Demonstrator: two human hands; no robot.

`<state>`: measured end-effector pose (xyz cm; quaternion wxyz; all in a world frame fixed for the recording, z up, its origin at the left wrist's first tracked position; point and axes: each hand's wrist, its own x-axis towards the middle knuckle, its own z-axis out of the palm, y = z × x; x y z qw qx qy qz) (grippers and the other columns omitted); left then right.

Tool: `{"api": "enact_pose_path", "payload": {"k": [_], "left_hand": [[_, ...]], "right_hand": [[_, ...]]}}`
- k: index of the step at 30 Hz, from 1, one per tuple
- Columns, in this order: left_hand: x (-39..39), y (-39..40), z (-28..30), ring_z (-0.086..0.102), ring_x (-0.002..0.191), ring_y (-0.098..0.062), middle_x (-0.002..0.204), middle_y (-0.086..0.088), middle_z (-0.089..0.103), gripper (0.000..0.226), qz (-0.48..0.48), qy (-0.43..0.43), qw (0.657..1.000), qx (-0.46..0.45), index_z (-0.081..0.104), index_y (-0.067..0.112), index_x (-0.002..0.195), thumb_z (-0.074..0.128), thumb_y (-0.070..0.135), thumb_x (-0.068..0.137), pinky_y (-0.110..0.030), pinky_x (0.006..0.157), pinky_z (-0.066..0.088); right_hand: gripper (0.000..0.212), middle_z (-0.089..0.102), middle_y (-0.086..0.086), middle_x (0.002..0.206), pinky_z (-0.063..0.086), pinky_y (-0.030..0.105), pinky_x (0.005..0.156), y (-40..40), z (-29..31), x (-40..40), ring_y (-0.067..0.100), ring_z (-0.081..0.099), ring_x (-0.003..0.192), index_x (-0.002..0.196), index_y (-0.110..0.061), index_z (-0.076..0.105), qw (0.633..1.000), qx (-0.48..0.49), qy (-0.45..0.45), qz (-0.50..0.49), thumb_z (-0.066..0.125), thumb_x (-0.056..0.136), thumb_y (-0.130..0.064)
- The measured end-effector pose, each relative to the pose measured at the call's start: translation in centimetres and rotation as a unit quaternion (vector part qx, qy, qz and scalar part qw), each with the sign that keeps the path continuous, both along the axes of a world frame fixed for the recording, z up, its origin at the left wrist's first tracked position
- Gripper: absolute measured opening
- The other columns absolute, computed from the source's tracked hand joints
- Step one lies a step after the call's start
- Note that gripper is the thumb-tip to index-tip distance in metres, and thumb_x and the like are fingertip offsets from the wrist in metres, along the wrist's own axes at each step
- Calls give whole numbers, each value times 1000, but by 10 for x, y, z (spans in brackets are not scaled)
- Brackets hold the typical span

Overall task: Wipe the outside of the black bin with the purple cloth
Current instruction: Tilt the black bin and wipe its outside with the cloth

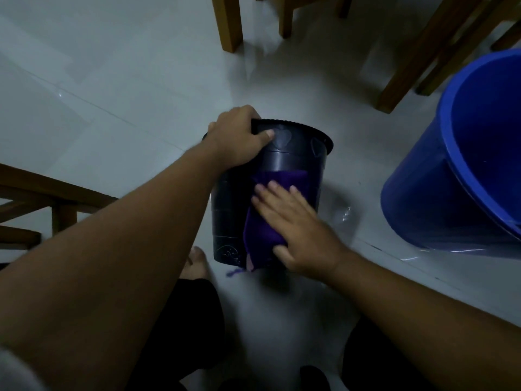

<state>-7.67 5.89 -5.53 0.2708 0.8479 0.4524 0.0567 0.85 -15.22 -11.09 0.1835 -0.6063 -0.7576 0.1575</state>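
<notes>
The black bin [290, 162] lies tilted on the pale tiled floor, its rim pointing away from me and its base toward me. My left hand [236, 136] grips the bin's rim at the upper left, thumb across the outer wall. The purple cloth [262, 224] is spread over the bin's side, a loose thread hanging at its lower end. My right hand [293, 221] lies flat on the cloth with fingers spread, pressing it against the wall.
A large blue bucket [462, 153] stands close on the right. Wooden chair and table legs [228, 21] rise at the top, and a wooden frame [56, 198] sits at the left. My bare foot [196, 263] rests beside the bin's base.
</notes>
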Motion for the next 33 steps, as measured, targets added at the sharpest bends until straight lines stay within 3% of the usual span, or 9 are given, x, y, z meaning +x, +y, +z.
{"api": "enact_pose_path", "payload": {"k": [3, 8, 10, 13, 18, 21, 25, 28, 33], "left_hand": [[2, 2, 0, 54, 107, -32, 114, -8, 61, 41, 8, 16, 1000, -7, 57, 23, 104, 54, 56, 80, -48, 96, 44], [18, -7, 8, 57, 109, -35, 116, -10, 66, 40, -78, 36, 995, 54, 60, 17, 116, 51, 41, 86, -46, 98, 41], [21, -12, 9, 55, 110, -30, 118, -6, 64, 43, -78, 40, 995, 50, 56, 20, 118, 51, 49, 87, -48, 97, 40], [16, -9, 5, 54, 110, -29, 117, -4, 62, 41, -37, 46, 997, 59, 54, 20, 113, 52, 53, 89, -46, 94, 38], [5, -5, 0, 58, 97, -28, 98, 1, 58, 20, -10, -23, 1000, -5, 49, 27, 95, 52, 45, 88, -48, 91, 46], [6, -10, -1, 58, 100, -31, 106, -4, 61, 22, -29, -16, 999, -6, 50, 25, 103, 45, 41, 88, -51, 91, 46], [12, -22, 0, 52, 113, -37, 124, -13, 58, 42, -52, 40, 996, 55, 49, 20, 124, 41, 42, 90, -51, 97, 40], [12, -27, -3, 46, 119, -33, 129, -11, 52, 53, -41, 74, 993, 81, 46, 19, 126, 47, 58, 90, -53, 98, 36], [12, -20, -1, 47, 120, -31, 130, -8, 52, 50, -46, 62, 995, 59, 47, 19, 126, 50, 55, 91, -54, 102, 34]], "right_hand": [[80, 26, 5, 163, 3, 42, 123, -6, -3, -5, 21, 13, 152, 154, -12, 33, 996, 20, -44, 69, 48, 78, -32], [79, 27, 5, 162, 4, 43, 123, -1, -1, 10, 21, 16, 152, 154, -13, 31, 996, 11, -46, 82, 48, 79, -32], [80, 26, 5, 163, 6, 44, 123, 1, 0, 17, 22, 15, 152, 155, -14, 31, 995, 18, -55, 84, 49, 78, -29], [82, 19, 3, 165, 9, 47, 123, 8, 2, 27, 20, 10, 153, 156, -15, 29, 999, 19, -32, 31, 50, 77, -26], [83, 14, 2, 166, 1, 47, 123, 15, 9, 31, 18, 1, 153, 156, -14, 27, 997, 15, 29, -71, 48, 77, -27], [83, 16, 1, 165, 0, 48, 123, 9, 7, 18, 18, 1, 153, 155, -15, 29, 997, 15, 9, -70, 50, 76, -31], [85, 16, 0, 165, 1, 51, 122, 2, 5, 8, 18, 0, 153, 155, -16, 29, 998, 20, -14, -65, 56, 77, -38], [87, 21, 2, 164, 0, 48, 123, -1, 2, 3, 21, 5, 153, 154, -15, 32, 999, 23, -22, -41, 63, 77, -40], [81, 26, 5, 163, 2, 45, 123, -4, -4, 3, 22, 12, 152, 153, -14, 33, 998, 33, -60, 16, 61, 82, -39]]}}
